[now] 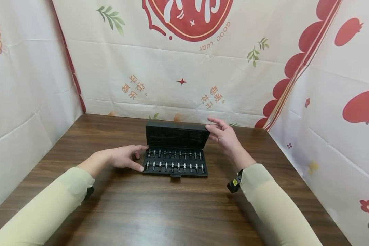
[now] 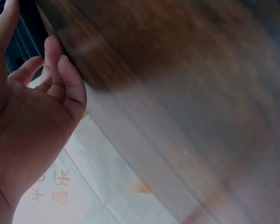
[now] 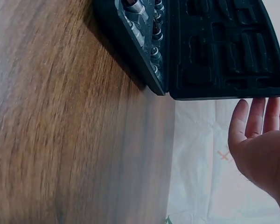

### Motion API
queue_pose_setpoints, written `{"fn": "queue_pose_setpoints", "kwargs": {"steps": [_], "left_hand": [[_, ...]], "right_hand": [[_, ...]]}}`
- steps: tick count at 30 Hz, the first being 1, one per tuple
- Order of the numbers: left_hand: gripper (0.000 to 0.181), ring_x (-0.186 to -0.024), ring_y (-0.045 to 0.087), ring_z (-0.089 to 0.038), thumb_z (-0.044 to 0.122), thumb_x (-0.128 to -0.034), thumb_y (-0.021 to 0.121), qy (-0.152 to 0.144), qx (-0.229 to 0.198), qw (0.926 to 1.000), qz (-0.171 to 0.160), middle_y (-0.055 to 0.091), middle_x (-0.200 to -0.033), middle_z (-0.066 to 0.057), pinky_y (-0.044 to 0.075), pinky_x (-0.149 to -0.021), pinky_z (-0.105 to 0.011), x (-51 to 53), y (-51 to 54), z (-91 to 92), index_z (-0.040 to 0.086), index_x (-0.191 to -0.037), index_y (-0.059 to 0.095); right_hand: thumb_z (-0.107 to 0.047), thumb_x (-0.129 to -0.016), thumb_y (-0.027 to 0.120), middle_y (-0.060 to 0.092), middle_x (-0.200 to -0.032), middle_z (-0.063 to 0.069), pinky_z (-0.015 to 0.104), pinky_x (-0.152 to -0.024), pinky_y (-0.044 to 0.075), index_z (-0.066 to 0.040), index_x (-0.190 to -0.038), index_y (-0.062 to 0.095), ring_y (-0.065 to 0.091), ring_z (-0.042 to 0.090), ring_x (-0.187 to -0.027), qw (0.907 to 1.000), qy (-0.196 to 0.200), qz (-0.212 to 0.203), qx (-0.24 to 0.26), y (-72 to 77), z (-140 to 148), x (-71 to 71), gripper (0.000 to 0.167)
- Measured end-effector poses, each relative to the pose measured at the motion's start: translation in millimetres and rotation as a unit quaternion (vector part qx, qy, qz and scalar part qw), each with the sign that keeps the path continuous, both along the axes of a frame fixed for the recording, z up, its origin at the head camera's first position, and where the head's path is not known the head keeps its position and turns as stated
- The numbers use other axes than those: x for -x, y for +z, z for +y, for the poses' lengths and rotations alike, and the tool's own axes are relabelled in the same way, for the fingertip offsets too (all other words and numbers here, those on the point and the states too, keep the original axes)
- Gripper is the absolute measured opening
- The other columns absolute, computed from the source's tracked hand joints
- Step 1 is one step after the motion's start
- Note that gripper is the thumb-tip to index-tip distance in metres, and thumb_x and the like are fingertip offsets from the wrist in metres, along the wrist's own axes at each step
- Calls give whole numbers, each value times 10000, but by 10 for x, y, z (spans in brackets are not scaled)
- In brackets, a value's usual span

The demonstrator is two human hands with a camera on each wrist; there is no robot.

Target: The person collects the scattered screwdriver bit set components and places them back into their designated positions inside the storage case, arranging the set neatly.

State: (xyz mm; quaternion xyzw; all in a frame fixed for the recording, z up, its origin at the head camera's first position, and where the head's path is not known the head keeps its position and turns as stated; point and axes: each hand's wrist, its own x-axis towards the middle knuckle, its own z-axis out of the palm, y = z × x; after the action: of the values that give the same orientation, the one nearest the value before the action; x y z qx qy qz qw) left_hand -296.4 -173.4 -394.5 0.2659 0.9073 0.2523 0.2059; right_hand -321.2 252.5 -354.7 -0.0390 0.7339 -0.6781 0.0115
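Observation:
A black socket set case [image 1: 175, 175] lies on the table with its lid [image 1: 176, 136] raised and tilted back. Two rows of small silver-and-black bit sockets [image 1: 172, 166] stand in its base. At the case's left side is my left hand [image 1: 121, 157], thumb at the front corner and index finger by the hinge end. My right hand [image 1: 226, 136] holds the lid's upper right corner, thumb on the edge and fingers behind. The right wrist view shows the lid's moulded recesses [image 3: 219, 51] and the right fingers [image 3: 255, 119] at its side. Only part of the case enters the left wrist view.
The brown wood-grain table [image 1: 166, 212] extends around the case. Printed white cloth [image 1: 160, 61] hangs behind it and along both sides. A black device [image 1: 233, 184] is strapped to the right wrist.

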Motion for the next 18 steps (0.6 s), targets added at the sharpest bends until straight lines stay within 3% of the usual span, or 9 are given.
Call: {"fn": "queue_pose_setpoints", "kwargs": {"steps": [11,14,18], "left_hand": [[882,-1213,614,-299,452,-984,826,-77,-186,9998,81,663,-1314,-157,485,-1076,-553,-30,78,-13,73,-1670,421],[790,-1175,681,-274,450,-1012,787,-7,-344,9990,295,723,-1276,-136,539,-1042,-540,-16,136,-74,44,-1622,491],[621,-1143,727,-295,388,-1060,727,421,-661,9930,887,760,-1267,-156,588,-990,-527,18,259,-175,18,-1538,581]], "right_hand": [[-257,-1118,668,629,-1312,-32,492,-1231,447,-171,-1609,538,558,175,-1365,9996,193,52,-199,2,27,-57,515],[-258,-1120,665,634,-1312,-28,463,-1215,461,-163,-1617,531,568,156,-1346,9995,214,61,-240,6,33,-72,524],[-253,-1121,662,632,-1385,45,450,-1199,473,-139,-1622,522,581,140,-1325,9994,230,77,-256,21,30,-101,533]]}}
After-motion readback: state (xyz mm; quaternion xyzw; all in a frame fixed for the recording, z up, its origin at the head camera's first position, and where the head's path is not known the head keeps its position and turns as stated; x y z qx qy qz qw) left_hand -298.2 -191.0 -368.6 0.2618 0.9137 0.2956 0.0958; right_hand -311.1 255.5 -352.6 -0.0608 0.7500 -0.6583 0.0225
